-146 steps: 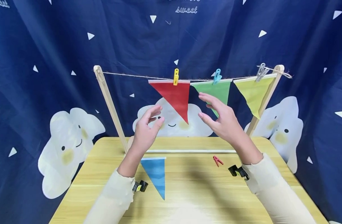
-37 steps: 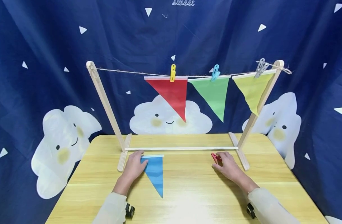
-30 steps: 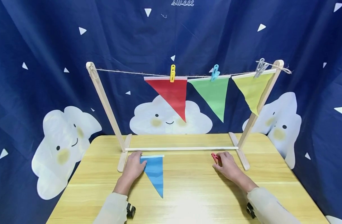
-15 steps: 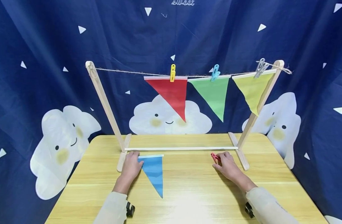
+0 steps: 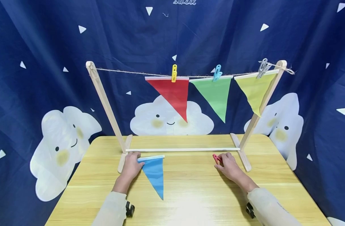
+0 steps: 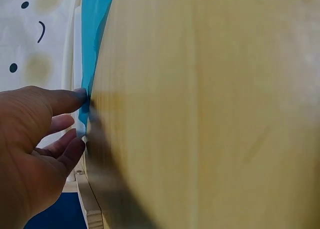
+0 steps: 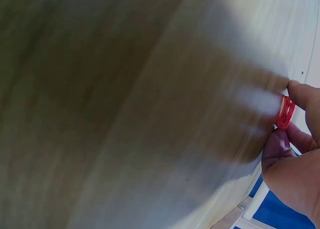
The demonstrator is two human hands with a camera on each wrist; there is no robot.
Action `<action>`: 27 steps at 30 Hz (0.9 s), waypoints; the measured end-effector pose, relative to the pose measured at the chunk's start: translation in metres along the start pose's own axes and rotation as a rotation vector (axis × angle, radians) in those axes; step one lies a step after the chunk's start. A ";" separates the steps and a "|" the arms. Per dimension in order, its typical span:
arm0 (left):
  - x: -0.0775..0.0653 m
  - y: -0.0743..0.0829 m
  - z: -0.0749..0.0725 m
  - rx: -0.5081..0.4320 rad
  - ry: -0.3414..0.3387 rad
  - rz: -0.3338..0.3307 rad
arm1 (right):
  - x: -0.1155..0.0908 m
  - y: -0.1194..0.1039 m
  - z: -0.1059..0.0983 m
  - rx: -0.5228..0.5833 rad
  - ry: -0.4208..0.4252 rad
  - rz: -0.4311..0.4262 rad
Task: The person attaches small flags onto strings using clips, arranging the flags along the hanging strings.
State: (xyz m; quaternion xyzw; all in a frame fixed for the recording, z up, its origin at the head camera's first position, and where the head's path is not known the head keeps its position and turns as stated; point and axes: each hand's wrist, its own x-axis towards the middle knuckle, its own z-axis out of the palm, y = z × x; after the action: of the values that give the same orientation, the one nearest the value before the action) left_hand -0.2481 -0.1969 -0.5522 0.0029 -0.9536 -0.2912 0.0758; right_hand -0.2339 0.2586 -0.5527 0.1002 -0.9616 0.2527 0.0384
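At the left, my left hand (image 5: 131, 166) pinches the upper left corner of a blue triangular pennant (image 5: 155, 175) with a white hem. In the left wrist view, the pennant (image 6: 95, 34) appears almost edge-on between the thumb and fingers (image 6: 57, 146). On the right side, my right hand (image 5: 230, 166) holds a small red clothespin (image 5: 216, 158) low over the tabletop. The right wrist view has this clothespin (image 7: 285, 113) between fingertips and thumb, partly hidden by the hand.
A wooden stand (image 5: 107, 106) carries a string (image 5: 127, 72) behind both hands. Red (image 5: 176, 94), green (image 5: 216, 92) and yellow (image 5: 255, 88) pennants hang from it by yellow (image 5: 174, 73), blue (image 5: 217, 73) and grey clothespins (image 5: 263, 68). Its low crossbar (image 5: 183, 149) spans the table (image 5: 189, 182).
Both hands have come down from in front of the string to the table. The right took hold of the red clothespin; lately the left has drawn the blue pennant's corner slightly left, tilting its hem.
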 end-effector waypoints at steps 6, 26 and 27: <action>0.002 -0.001 -0.005 0.007 -0.033 0.000 | 0.001 -0.002 0.002 -0.003 0.021 -0.007; 0.001 0.002 -0.007 0.019 -0.060 -0.015 | 0.002 -0.002 0.002 0.000 0.001 0.003; 0.001 0.002 -0.007 0.021 -0.063 -0.009 | 0.002 -0.001 0.003 -0.002 0.001 0.004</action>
State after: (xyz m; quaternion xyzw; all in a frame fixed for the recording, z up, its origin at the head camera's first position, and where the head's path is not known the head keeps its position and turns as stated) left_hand -0.2478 -0.1990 -0.5452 -0.0011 -0.9586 -0.2813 0.0445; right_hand -0.2360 0.2561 -0.5540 0.0982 -0.9620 0.2518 0.0387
